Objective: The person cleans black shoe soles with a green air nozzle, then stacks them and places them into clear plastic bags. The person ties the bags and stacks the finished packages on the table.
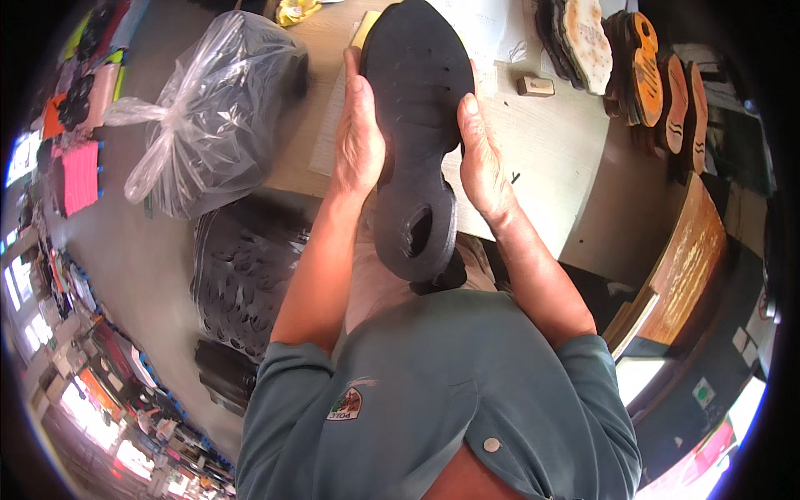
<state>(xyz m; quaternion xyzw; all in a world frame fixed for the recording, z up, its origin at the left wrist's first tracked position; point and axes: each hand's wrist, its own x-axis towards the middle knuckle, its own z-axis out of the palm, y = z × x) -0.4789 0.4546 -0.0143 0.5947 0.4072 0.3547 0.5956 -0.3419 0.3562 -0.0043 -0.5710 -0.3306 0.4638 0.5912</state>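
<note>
Between my two hands is a black shoe sole (421,92), its broad forefoot end away from me and its heel end close to my body. An oval opening shows in the heel, and small slits mark the forefoot. The side edge looks thick; I cannot tell whether several soles are stacked. My left hand (360,133) presses its left side, palm inward, thumb lying along the edge. On the opposite side my right hand (483,158) grips the edge, its thumb upright. Another black piece (442,279) sticks out under the heel end, over my lap.
Behind the sole is a pale table (558,150) with papers and a small block (536,86). Stacked soles (646,71) and insoles (676,104) stand at its right. A tied clear plastic bag (225,117) sits left, above a bag of dark cut pieces (246,275). A wooden board (687,258) leans right.
</note>
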